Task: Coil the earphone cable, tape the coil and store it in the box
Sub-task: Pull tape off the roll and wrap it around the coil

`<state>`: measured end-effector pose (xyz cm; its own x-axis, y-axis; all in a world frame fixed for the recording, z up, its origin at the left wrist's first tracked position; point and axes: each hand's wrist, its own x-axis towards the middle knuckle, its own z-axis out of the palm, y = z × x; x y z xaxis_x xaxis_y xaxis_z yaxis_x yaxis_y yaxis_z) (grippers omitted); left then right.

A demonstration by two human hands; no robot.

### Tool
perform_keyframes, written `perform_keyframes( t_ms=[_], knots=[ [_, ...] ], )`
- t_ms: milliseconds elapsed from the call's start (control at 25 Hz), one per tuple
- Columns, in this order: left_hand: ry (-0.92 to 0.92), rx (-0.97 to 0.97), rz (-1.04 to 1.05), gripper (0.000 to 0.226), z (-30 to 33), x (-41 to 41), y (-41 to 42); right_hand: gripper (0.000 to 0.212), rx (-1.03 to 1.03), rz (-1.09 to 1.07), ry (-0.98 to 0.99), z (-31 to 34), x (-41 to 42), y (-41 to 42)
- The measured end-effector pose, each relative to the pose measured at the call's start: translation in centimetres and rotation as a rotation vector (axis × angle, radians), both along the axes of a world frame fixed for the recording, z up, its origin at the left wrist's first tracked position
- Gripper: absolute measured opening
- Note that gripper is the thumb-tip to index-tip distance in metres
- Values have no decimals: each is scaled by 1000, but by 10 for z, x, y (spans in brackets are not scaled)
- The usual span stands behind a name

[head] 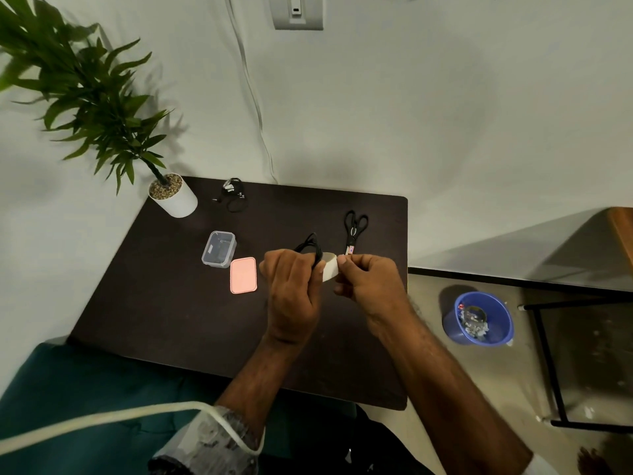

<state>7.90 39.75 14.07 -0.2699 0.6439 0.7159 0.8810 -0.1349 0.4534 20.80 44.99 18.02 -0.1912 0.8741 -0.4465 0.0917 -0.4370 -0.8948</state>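
Left hand [294, 286] gripping coiled cable [310, 246], loops pointing away

The labels on the scissors [350, 249] and the box [219, 249] are too small to read.

Pink lid [243, 275], blue bin [479, 318]

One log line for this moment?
left hand: holds coil | right hand: wrapping tape | box: open | lid: beside
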Motion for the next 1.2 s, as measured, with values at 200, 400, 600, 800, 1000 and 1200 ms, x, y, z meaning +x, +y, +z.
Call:
perform_keyframes(
  t_ms=[200, 400, 600, 800, 1000, 1200],
  knots=[
    [26, -80, 17, 25, -8, -6, 6, 14, 188, 148, -183, 5, -2, 6],
    [-26, -177, 82, 35, 3, -8, 13, 10, 276, 105, -103, 1, -4, 4],
    [-52, -216, 72, 38, 4, -1, 6, 24, 125, -19, 69, -4, -5, 1],
    [-3, -251, 55, 38, 4, 1, 0, 20, 16, 26, 62, -7, 3, 7],
    [44, -347, 61, 36, -3, 1, -2, 7, 324, 84, -217, -18, 0, 2],
    [11, -374, 54, 30, -11, 8, -7, 7, 396, 126, -363, -23, -1, 3]
  ],
)
